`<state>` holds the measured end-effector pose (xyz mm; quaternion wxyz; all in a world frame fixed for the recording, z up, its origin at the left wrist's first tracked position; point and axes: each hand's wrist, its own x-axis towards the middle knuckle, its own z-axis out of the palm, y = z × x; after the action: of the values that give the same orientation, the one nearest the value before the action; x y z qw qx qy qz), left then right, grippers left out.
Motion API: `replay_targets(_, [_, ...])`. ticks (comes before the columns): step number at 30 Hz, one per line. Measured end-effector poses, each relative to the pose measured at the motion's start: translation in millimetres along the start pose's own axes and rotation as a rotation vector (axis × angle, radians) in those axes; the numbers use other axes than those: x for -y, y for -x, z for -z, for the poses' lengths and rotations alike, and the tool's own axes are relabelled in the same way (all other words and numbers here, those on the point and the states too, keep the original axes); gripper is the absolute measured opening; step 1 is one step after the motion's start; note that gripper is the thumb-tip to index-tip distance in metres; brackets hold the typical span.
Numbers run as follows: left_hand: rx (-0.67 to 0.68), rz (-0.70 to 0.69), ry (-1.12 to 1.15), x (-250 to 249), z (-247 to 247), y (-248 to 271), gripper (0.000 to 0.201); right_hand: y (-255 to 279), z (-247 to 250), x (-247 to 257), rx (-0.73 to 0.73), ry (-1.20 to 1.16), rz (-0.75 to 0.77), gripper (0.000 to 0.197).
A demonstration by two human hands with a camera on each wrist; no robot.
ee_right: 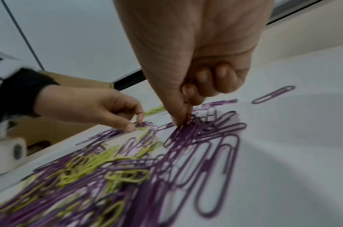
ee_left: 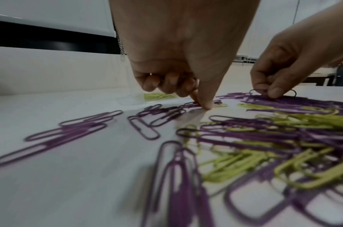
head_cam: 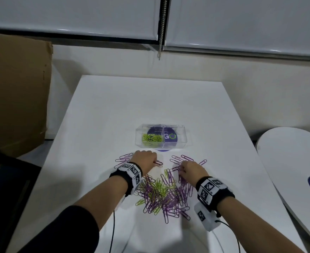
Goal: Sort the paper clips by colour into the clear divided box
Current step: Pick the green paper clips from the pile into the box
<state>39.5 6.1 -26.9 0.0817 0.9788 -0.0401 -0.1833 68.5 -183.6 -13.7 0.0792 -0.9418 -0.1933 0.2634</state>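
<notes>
A mixed pile of purple and green paper clips (head_cam: pixel 161 194) lies on the white table (head_cam: pixel 150 103). Behind it stands the clear divided box (head_cam: pixel 182 141); green clips (head_cam: pixel 151 138) fill its left compartment, and the right one holds no clips. My left hand (head_cam: pixel 155 162) pinches a purple clip (ee_left: pixel 190 104) flat on the table between thumb and forefinger (ee_left: pixel 205 104), its other fingers curled. My right hand (head_cam: pixel 180 168) pinches purple clips (ee_right: pixel 188 122) at the pile's far right edge, thumb (ee_right: pixel 176 119) pressed down. Loose purple clips (head_cam: pixel 124 158) lie to the left of my left hand.
A large cardboard box (head_cam: pixel 17 92) stands left of the table. A round white tabletop (head_cam: pixel 296 170) sits close on the right. A bead chain (head_cam: pixel 160 33) hangs from the blinds behind. Cables (head_cam: pixel 112 232) trail from both wrists over the near table edge.
</notes>
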Motion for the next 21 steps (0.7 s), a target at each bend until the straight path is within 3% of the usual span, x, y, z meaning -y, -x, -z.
replay_targets(5, [-0.021,-0.016,-0.017,14,0,10,0.027,3,3,1,-0.093,-0.003,-0.016,0.016])
replay_targets(9, [-0.003,-0.156,-0.049,-2,-2,8,0.038,9,-7,22,-0.013,0.148,0.018,0.033])
replay_targets(14, [0.011,-0.045,-0.02,-12,-6,1,0.033,3,-15,25,-0.003,0.08,-0.044,0.019])
replay_targets(21, [0.051,-0.055,-0.07,-9,-6,-2,0.028,-2,11,0,-0.002,0.047,-0.132,0.023])
